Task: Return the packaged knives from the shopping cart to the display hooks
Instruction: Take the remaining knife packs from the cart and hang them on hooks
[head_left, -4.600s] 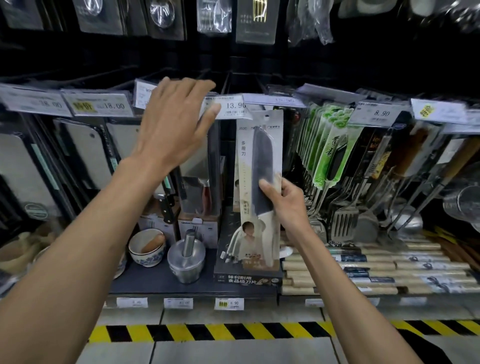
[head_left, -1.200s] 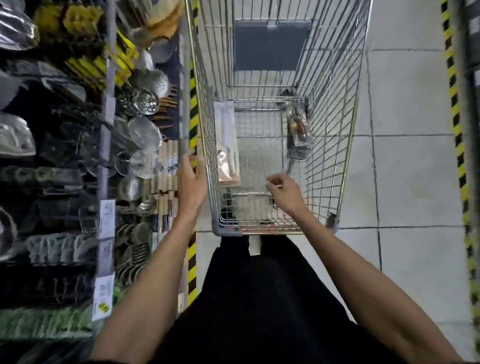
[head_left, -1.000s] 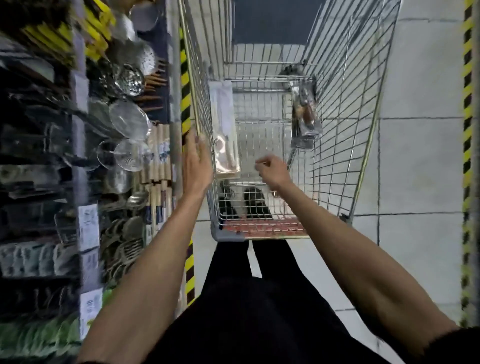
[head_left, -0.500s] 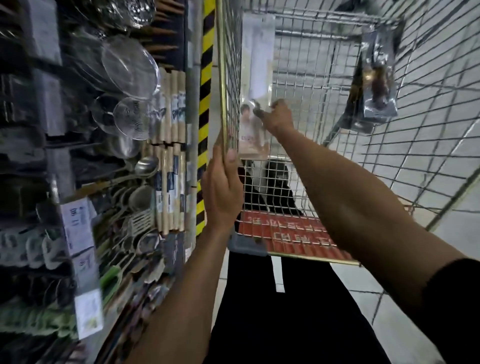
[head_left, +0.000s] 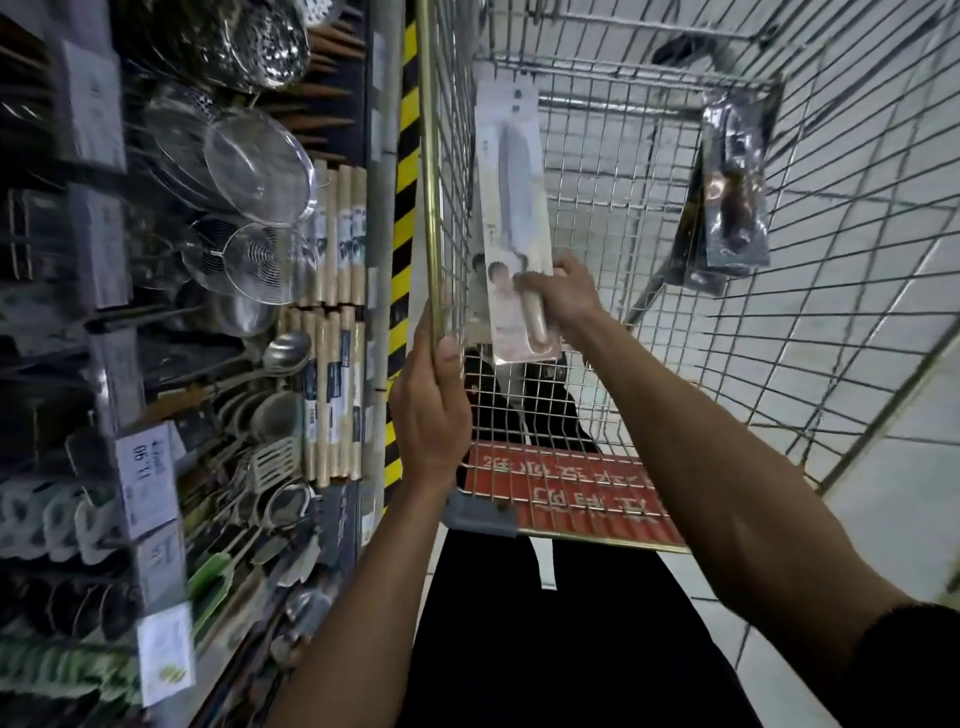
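I look down into a wire shopping cart (head_left: 597, 218). My right hand (head_left: 558, 296) grips the lower end of a pale packaged knife (head_left: 511, 208), which stands against the cart's left wall with its hang tab pointing away from me. A dark packaged knife (head_left: 727, 192) leans against the cart's right wall, untouched. My left hand (head_left: 428, 410) grips the gold top rail (head_left: 430, 171) of the cart's left side near its front corner.
Left of the cart stands the shelving with strainers (head_left: 254, 166), ladles and spatulas (head_left: 270, 462), rolling pins (head_left: 337, 270) and price tags (head_left: 148, 478). A yellow-black floor stripe (head_left: 402, 208) runs beside the cart. Grey floor tiles (head_left: 883, 364) lie to the right.
I turned from the display hooks to the cart. My right hand reached down into it and took hold of the pale knife package; my left hand moved onto the cart's left rail.
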